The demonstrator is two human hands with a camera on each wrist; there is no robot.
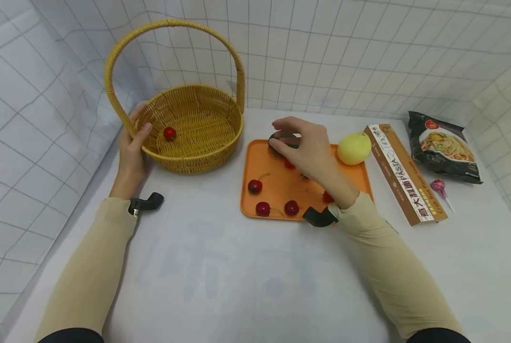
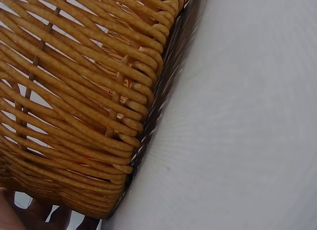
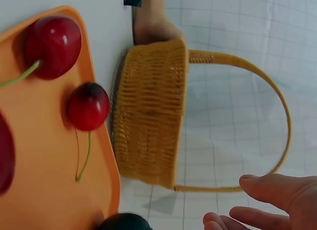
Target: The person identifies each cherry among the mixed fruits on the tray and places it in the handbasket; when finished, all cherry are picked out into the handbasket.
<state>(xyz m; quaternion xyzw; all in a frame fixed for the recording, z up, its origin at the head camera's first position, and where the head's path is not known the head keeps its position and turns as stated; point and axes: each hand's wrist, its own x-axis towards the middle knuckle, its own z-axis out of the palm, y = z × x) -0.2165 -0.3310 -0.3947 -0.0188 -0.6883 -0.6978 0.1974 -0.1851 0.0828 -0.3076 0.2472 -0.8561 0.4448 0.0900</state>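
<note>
My left hand (image 1: 132,155) grips the left rim of a yellow wicker basket (image 1: 221,151), thumb over the edge and fingers outside. In the left wrist view, fingertips (image 2: 59,217) show beside the woven wall. One small red cherry tomato (image 1: 169,134) lies inside the basket. My right hand (image 1: 311,147) hovers over an orange tray (image 1: 277,178), thumb and fingers parted above a dark green, rounded thing (image 1: 274,146), mostly hidden. In the right wrist view, this dark thing (image 3: 125,222) lies apart from the fingers. Cherries (image 1: 254,186) with stems lie on the tray.
On the tray's right side sits a pale yellow-green round fruit (image 1: 354,148). Beyond it are a long brown pasta box (image 1: 405,174), a black noodle packet (image 1: 446,147) and a pink-wrapped lollipop (image 1: 439,186). White grid-patterned cloth walls (image 1: 307,52) enclose the table. The basket's tall handle (image 1: 169,23) arches upward.
</note>
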